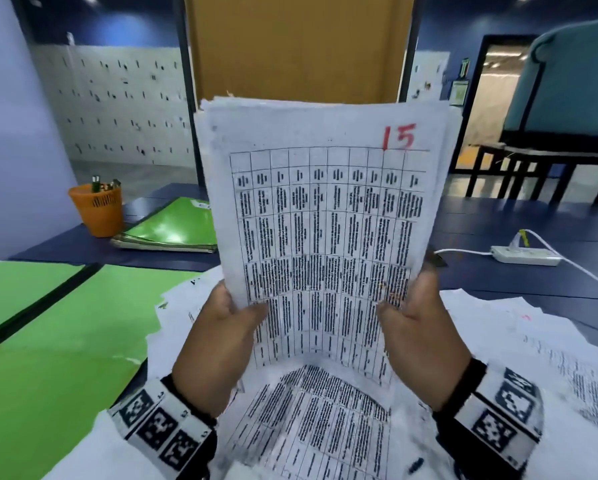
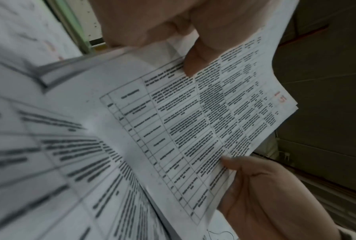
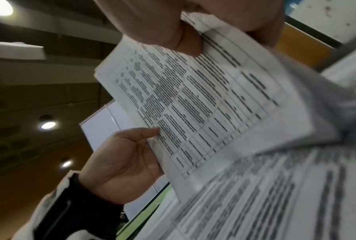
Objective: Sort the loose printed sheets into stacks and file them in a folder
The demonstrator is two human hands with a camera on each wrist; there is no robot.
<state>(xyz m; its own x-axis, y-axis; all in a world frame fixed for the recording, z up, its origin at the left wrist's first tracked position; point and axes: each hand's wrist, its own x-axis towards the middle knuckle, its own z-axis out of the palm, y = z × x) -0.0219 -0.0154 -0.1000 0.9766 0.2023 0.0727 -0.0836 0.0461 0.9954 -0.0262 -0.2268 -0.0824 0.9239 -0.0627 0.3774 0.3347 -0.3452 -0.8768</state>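
Paper fills the middle of everything: a bundle of printed sheets [image 1: 325,220] stands upright over the desk [image 1: 498,216], its top page marked 15 in red. The left hand [image 1: 214,341] has thumb in front and fingers curled behind one lower edge; the right hand [image 1: 418,327] clamps the other the same way. So each grip is closed on the bundle, which looks as though it is being squared up.

Slippage is the risk, I'd say. The top edges sit unevenly, and if either thumb eases, inner pages could slide out and drop among the loose sheets [image 1: 325,427] spread below, undoing the sorting. Those lie partly over the open green folder [image 1: 65,341], so lowering the bundle carelessly could also crease them.

By count: one held bundle, number of pages beyond telling; one open folder; one pile of closed green folders [image 1: 173,230] farther back, too tight to count; one orange pen pot [image 1: 98,211]; one white power strip [image 1: 526,256].
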